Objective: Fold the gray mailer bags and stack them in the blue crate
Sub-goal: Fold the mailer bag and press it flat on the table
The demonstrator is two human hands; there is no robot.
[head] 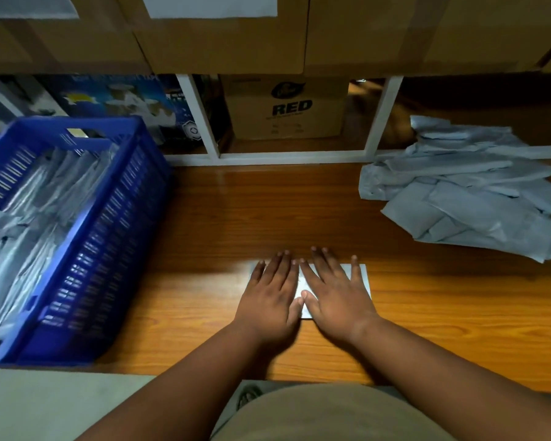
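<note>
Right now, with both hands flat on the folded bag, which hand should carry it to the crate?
Left, probably. The blue crate stands on the left hand's side, while the right hand is nearer the unfolded pile. Both press the folded mailer bag, so either could grip it.

Hands hide most of folded bag.

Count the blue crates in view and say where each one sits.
1. The blue crate sits at the left end of the wooden table, with folded gray bags inside. No other crate shows.
</note>
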